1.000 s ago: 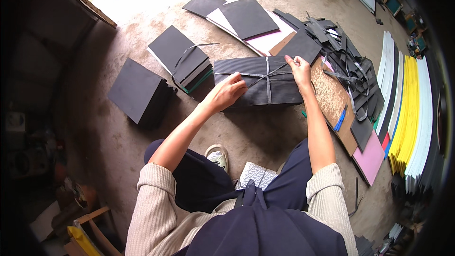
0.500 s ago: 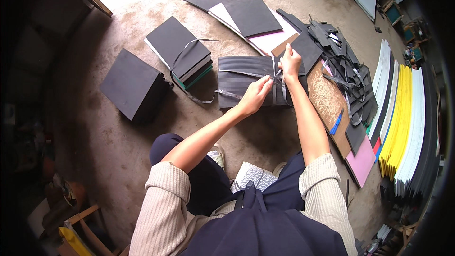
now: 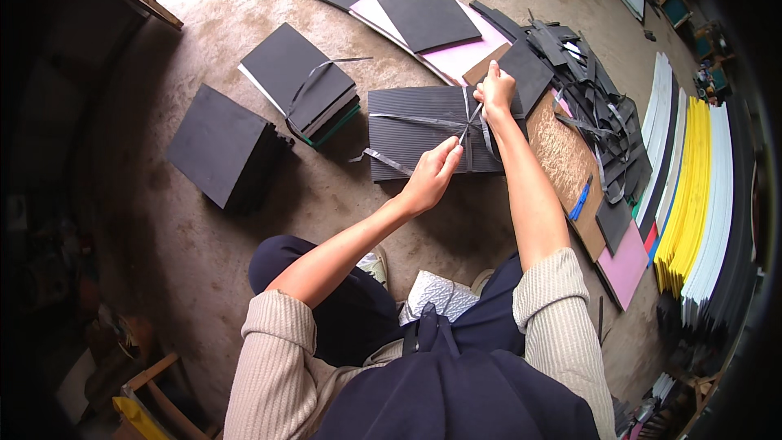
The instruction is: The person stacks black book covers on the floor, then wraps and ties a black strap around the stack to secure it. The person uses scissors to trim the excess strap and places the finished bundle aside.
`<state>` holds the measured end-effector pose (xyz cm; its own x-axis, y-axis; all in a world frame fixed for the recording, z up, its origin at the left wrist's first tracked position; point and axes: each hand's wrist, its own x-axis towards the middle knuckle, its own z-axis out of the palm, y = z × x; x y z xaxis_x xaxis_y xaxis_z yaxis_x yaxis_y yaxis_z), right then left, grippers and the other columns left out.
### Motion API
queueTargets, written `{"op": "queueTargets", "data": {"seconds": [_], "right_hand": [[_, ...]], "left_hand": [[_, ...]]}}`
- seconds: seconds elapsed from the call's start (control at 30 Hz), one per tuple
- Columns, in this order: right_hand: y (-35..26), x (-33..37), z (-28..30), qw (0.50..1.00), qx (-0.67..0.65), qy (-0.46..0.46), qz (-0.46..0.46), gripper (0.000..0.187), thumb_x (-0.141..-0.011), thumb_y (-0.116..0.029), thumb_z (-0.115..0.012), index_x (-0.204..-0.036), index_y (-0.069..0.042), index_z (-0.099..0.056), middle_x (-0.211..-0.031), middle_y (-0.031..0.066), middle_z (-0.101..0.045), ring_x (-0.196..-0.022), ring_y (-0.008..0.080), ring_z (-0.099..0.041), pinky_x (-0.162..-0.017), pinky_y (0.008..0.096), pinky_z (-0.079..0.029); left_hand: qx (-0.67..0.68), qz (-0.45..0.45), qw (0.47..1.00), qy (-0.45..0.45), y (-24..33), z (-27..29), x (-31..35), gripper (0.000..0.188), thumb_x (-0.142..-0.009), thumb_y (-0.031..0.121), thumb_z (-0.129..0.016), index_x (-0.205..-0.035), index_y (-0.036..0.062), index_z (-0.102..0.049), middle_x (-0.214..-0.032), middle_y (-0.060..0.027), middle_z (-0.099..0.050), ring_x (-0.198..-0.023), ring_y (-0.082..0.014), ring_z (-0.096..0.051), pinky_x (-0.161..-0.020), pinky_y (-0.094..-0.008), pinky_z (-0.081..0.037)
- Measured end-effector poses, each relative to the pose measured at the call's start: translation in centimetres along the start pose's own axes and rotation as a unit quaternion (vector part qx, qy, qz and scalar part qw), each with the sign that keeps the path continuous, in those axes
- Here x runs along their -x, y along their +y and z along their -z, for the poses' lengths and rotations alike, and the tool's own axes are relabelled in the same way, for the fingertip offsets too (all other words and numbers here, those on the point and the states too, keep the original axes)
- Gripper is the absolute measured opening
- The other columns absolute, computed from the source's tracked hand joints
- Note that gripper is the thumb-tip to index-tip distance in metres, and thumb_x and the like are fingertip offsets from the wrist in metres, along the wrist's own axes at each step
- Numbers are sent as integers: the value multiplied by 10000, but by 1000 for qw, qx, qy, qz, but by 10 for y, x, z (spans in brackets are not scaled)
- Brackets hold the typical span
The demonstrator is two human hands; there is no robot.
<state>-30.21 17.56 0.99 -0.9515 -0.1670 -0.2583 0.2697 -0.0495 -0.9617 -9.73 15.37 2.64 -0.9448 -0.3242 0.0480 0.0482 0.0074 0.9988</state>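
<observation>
A stack of black ribbed sheets (image 3: 407, 140) lies on the floor in front of me, with flat dark plastic strapping (image 3: 415, 121) crossed over its top. My left hand (image 3: 432, 174) is closed in a pinch on one strap end near the crossing, at the stack's near side. Farther up and to the right, my right hand (image 3: 496, 93) is closed round another strap end. Both ends are drawn taut from a crossing between the hands. Part of the stack's right side is hidden behind my right hand and forearm.
To the left stand two stacks of dark sheets, a near black one (image 3: 218, 143) and a strip-topped one (image 3: 295, 69). Loose sheets (image 3: 428, 15) lie beyond. A pile of black offcuts (image 3: 590, 90), a blue-handled tool (image 3: 581, 199) and yellow sheets (image 3: 686, 187) are on the right.
My hands have moved apart, the left toward me and the right slightly away, tightening the strap ends. The loose strap left of the ribbed stack now shows a shorter tail.
</observation>
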Motion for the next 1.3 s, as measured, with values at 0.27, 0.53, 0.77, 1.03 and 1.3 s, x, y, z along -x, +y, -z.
{"op": "queueTargets", "data": {"seconds": [0.27,0.53,0.77,1.03,1.3], "right_hand": [[-10,6,12,990,23,-137,-2,347,-921,-287,-464,-658,-83,-367,-497,-49,-252,-379,59,-277,-351,236,-232],[-53,28,106,939,296,-164,57,363,-868,-360,-534,-713,-33,-560,-537,-18,-433,-433,75,-448,-431,217,-439],[-103,110,153,780,487,-339,200,363,-884,-306,-511,-699,1,-454,-569,38,-380,-552,99,-374,-515,292,-347],[-122,180,128,654,578,-406,270,221,-859,-242,-523,-858,-21,-520,-733,185,-556,-711,361,-550,-632,396,-430],[-146,72,49,488,678,-137,533,163,-824,-262,-559,-945,-158,-592,-1015,54,-522,-1049,221,-435,-905,426,-332]], "left_hand": [[-194,-165,967,-26,3,4,-10,217,-879,168,-463,-784,-8,-381,-610,-106,-441,-583,-237,-456,-545,-325,-358],[-585,-100,804,18,4,20,-17,317,-790,223,-597,-981,28,-438,-576,-74,-553,-565,-269,-562,-756,-413,-331],[-491,-23,870,37,24,1,-33,212,-764,376,-613,-811,182,-686,-961,-82,-519,-1043,-296,-371,-811,-490,-302],[-183,-41,982,36,16,-20,-40,192,-843,173,-547,-876,17,-656,-787,-95,-668,-707,-192,-641,-653,-304,-484],[-122,-18,989,79,-7,-35,-25,214,-924,183,-422,-918,4,-540,-817,-79,-591,-745,-158,-556,-711,-286,-431]]}}
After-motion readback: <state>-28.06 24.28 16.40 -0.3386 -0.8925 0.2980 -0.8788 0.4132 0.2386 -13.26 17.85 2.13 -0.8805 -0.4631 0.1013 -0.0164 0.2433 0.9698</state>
